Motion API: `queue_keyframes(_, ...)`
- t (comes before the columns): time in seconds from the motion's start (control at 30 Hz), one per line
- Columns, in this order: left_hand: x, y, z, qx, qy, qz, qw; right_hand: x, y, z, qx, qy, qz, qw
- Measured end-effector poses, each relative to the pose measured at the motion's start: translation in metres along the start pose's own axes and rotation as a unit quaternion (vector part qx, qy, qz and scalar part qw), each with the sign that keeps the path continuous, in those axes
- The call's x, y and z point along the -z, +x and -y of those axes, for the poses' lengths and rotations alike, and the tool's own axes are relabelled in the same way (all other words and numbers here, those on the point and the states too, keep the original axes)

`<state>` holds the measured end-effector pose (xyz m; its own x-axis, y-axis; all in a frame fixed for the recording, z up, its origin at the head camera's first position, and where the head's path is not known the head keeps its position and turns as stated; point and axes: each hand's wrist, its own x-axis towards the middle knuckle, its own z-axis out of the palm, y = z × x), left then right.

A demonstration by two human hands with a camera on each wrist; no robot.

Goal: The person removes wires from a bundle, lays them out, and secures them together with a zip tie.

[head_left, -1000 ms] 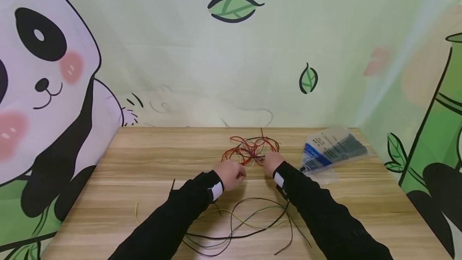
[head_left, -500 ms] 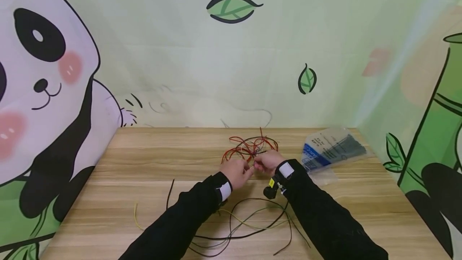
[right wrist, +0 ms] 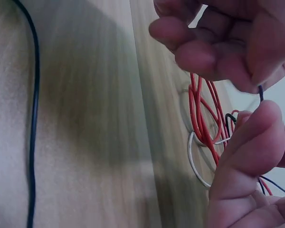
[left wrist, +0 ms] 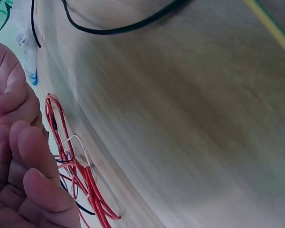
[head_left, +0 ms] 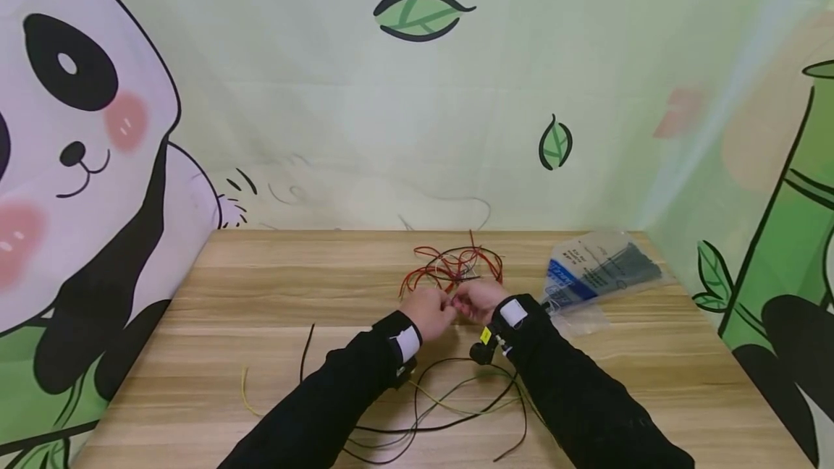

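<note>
A coil of red wires (head_left: 449, 266), with some white and black strands among them, lies toward the table's back edge, just beyond my hands. My left hand (head_left: 426, 312) and right hand (head_left: 481, 297) meet in front of it, fingers curled and fingertips close together. In the right wrist view a thin dark strand (right wrist: 261, 92) runs from the left fingertips to behind the right thumb (right wrist: 261, 135). Both hands appear to pinch it. Whether it is a cable tie or a wire I cannot tell. The left wrist view shows red wire (left wrist: 91, 187) beyond the fingers.
A clear plastic bag (head_left: 596, 270) of dark strips stands at the back right. Long loose black wire (head_left: 449, 427) and yellow-green wire (head_left: 449, 405) loop across the front, partly under the sleeves. Another yellow end (head_left: 245, 389) lies at left. A printed cloth wall (head_left: 339, 107) rises behind the table.
The left hand has moved right and the right hand has turned inward, so their fingertips now meet in front of the coil. Over the last half second they have barely shifted.
</note>
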<state>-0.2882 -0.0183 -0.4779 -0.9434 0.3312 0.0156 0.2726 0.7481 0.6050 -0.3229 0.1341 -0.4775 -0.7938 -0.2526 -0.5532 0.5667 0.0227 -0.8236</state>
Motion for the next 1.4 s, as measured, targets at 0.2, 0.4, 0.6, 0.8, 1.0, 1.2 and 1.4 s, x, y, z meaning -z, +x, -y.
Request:
queue_keyframes(0.2,-0.002,-0.002,0.001,0.004,-0.008,0.004,1.0,-0.001,0.005,-0.003,-0.022,-0.028,0.0,0.9994)
queue_keyframes(0.4,-0.002,-0.009,-0.005,-0.019,-0.009,-0.001,0.9998,0.002,0.015,-0.008,-0.022,-0.013,-0.019,0.9995)
queue_keyframes(0.6,0.003,-0.022,-0.011,-0.036,-0.024,0.017,0.9989,0.004,0.02,-0.009,-0.031,-0.02,-0.014,0.9992)
queue_keyframes(0.8,0.011,-0.039,-0.016,-0.081,-0.034,0.016,0.996,0.008,0.025,-0.009,-0.028,-0.036,-0.017,0.9988)
queue_keyframes(1.0,0.022,-0.058,-0.019,-0.098,-0.058,0.023,0.9933,0.01,0.024,-0.01,-0.017,-0.048,-0.03,0.9982)
queue_keyframes(1.2,0.029,-0.071,-0.017,-0.08,-0.072,0.038,0.9935,0.011,0.023,-0.01,-0.012,-0.039,-0.039,0.9984)
queue_keyframes(1.4,0.027,-0.076,-0.01,-0.079,-0.061,0.042,0.9941,0.013,0.026,-0.011,-0.009,-0.037,-0.031,0.9988)
